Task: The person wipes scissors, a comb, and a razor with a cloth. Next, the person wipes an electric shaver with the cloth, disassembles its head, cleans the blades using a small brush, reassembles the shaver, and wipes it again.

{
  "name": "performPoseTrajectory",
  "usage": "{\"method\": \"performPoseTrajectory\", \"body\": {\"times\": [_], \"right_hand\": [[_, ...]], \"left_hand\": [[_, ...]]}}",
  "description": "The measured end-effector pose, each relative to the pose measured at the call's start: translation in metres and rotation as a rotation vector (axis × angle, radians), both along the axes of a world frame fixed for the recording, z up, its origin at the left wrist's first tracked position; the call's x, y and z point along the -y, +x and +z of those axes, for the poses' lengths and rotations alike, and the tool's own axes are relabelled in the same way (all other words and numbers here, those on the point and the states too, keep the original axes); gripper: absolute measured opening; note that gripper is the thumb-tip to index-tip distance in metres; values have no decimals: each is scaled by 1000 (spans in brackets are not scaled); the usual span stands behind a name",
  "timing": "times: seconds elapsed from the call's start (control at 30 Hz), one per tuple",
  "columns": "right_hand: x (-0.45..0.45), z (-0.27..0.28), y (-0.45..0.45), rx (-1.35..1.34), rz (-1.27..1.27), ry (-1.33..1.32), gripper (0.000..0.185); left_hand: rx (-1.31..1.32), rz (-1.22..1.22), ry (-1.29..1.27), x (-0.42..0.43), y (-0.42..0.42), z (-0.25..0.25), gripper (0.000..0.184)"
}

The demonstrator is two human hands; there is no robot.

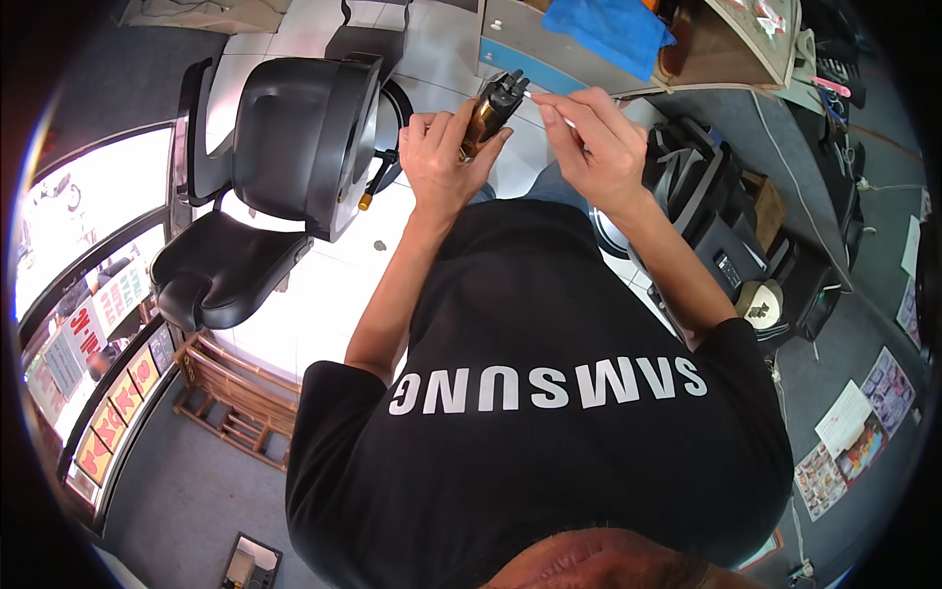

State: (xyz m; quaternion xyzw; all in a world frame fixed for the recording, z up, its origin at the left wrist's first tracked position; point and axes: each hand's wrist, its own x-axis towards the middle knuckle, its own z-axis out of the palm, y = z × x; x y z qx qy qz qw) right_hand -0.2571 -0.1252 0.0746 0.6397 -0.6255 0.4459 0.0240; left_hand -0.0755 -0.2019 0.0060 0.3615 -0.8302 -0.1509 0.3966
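My left hand (pixel 437 155) is wrapped round a black and gold device (pixel 488 118) that looks like a hair clipper, its dark head tilted up and to the right. Beside it, my right hand (pixel 599 147) pinches a thin white stick (pixel 538 96) between thumb and forefinger. The stick's tip is at the device's head; whether they touch is too small to tell. Both hands are held out in front of the black shirt (pixel 559 294), above the white tiled floor.
Black barber chair (pixel 285 137) to the left, with a wooden rack (pixel 231 393) below it. A blue cloth (pixel 608 31) hangs over the cabinet (pixel 716 59) ahead. Black bags (pixel 716 236) and a cap (pixel 760 304) lie to the right.
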Motion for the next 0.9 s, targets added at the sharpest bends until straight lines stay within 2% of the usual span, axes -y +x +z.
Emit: {"method": "performPoseTrajectory", "body": {"times": [0.07, 0.17, 0.27, 0.37, 0.47, 0.67, 0.77, 0.87, 0.9], "right_hand": [[7, -3, 0, 2, 56, -42, 10], [0, -1, -1, 107, -75, 28, 4], [-1, 4, -17, 304, -108, 110, 18], [11, 6, -30, 301, -52, 131, 26], [17, 5, -37, 305, 31, 138, 26], [24, 14, -29, 493, 54, 165, 23], [31, 11, -23, 588, 164, 134, 20], [34, 13, -22, 275, 252, 147, 18], [35, 11, -22, 331, 184, 113, 19]], "left_hand": [[-4, -1, -3, 0, 0, 1, 46], [16, -7, 19, -2, 2, 4, 47], [0, -10, 24, -3, 3, 4, 51], [-49, -26, 42, -3, 4, -1, 54], [-71, -56, 91, -4, 7, 0, 55], [-65, -64, 113, -5, 9, 0, 56], [-52, -66, 104, -6, 10, -1, 57], [-42, -67, 110, -6, 11, 0, 57], [-46, -66, 105, -6, 11, 0, 57]]}}
